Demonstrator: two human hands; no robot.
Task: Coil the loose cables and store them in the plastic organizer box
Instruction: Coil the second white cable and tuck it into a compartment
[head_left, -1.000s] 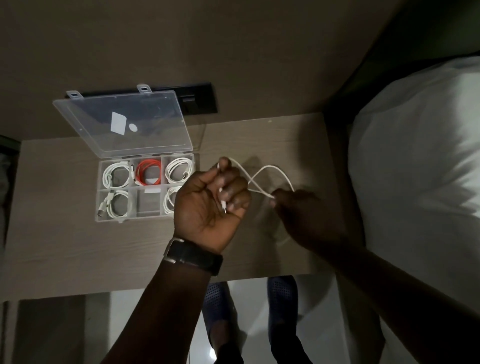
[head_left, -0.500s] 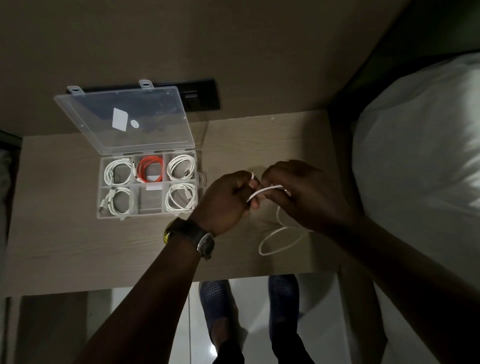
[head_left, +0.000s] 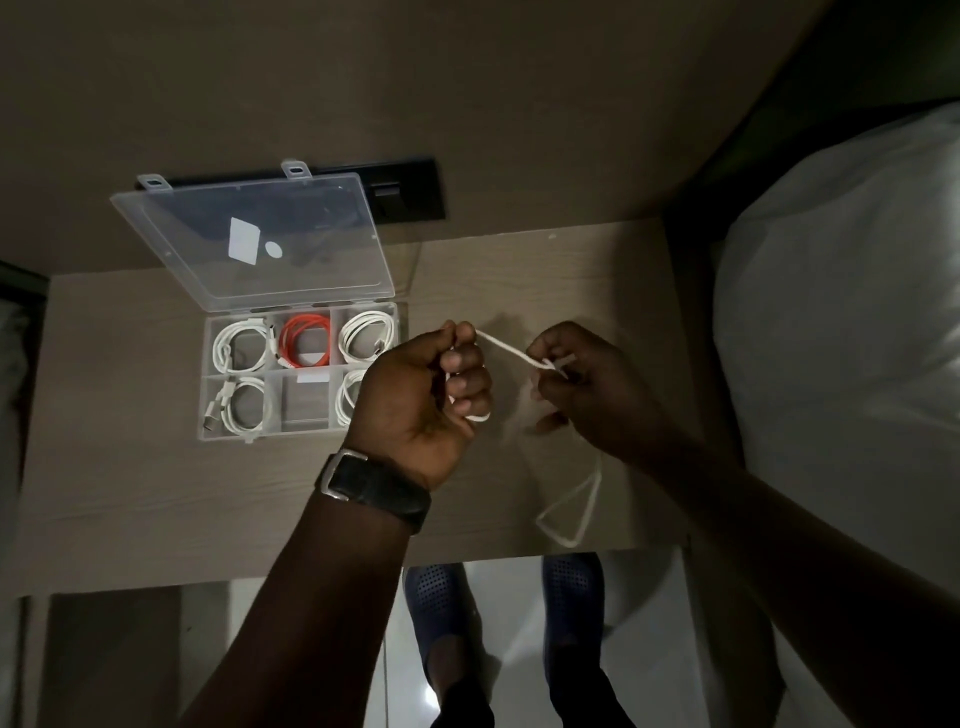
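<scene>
Left hand (head_left: 415, 395) closed around coils of white cable (head_left: 506, 347), right hand (head_left: 587, 384) at 3 o'clock pinching it taut, probably for winding

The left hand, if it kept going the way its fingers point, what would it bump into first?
Probably the right hand. The left hand has its curled fingers facing it, with only the stretched white cable between them. Depth is hard to judge.

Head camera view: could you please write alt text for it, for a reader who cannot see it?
Two bare hands wind a white cable: the left hand grips the coil, the right hand feeds a strand. An open clear organizer box on the wooden table has one empty compartment.
</scene>
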